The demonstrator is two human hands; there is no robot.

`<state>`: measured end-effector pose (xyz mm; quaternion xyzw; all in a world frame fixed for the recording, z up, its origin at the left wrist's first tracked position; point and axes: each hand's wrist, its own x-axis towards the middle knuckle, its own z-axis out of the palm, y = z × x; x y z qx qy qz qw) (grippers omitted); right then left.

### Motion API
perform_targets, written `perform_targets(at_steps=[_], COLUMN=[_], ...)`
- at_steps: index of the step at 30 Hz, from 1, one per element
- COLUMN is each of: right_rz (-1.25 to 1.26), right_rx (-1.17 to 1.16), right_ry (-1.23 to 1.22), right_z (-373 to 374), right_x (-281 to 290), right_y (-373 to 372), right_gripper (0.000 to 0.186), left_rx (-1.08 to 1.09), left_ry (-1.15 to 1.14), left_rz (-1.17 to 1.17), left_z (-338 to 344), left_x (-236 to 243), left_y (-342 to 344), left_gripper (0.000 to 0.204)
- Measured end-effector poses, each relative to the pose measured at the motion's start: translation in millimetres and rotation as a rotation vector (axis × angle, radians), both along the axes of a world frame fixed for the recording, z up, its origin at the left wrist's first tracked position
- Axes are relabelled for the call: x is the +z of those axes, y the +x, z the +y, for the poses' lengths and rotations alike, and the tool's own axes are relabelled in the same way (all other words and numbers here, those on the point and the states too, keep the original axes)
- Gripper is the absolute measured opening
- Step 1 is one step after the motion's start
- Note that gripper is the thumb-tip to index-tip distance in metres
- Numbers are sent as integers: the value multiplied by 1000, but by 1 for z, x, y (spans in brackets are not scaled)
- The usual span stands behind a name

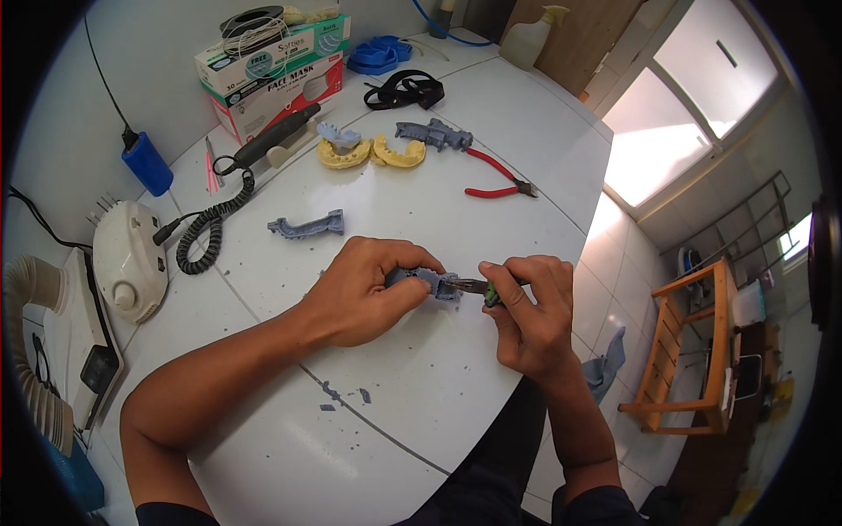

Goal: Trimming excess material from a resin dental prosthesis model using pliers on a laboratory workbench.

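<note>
My left hand [368,294] is closed around a blue-grey moulded piece [445,289], holding it above the white table. Green-handled pliers [471,285] are gripped in my right hand [537,316], their metal jaws touching the piece's right end. Whether the jaws bite into it is too small to tell. Farther left lies a curved blue-grey piece [307,225]. Another blue-grey piece [433,134] rests beyond my hands, beside red-handled cutters [495,178]. Small blue-grey scraps [365,396] are scattered on the tabletop around my left forearm.
Two yellow dental casts [399,154] lie at the back, near a black handpiece [279,137] with a coiled cord. Boxes [279,88] stand behind them. A white control unit [132,263] and ribbed hose [37,351] occupy the left. The table's curved edge [583,232] runs along my right.
</note>
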<state>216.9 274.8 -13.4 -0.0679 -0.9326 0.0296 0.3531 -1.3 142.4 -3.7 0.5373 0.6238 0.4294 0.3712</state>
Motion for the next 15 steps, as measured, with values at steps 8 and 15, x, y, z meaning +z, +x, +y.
perform_targets(at_steps=[8,15], right_rz=[22,37], right_rx=[170,11], right_ry=[-276,-30], right_z=[11,2], right_x=[-2,-2], right_y=[6,7], right_gripper=[43,45], left_rx=[-42,-15], left_ry=[6,-24], left_rz=[-75,-44], left_z=[1,1], left_x=[-2,1], left_y=[-3,-2], left_gripper=[34,35])
